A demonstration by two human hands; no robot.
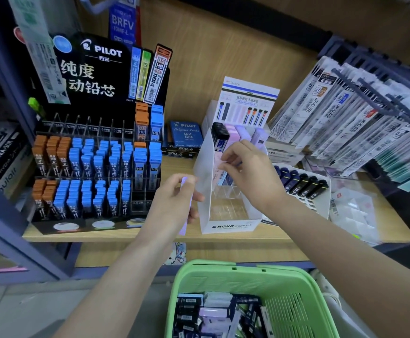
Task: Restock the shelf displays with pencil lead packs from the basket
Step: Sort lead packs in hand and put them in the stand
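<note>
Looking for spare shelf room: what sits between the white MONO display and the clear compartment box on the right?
Head view: a white tray of dark lead cases fills that stretch.

Wood shelf (172, 164): black Pilot display (96, 167) left, white Mono display (228, 225) mid, tray (321, 206) w/ dark packs right.

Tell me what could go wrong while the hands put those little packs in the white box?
The right hand pinches a pink pack inside the white display; a hard push might tip or slide that stand. The left hand holds a purple pack near the edge of the shelf; if it slips, it might miss the green basket and hit the floor.
</note>
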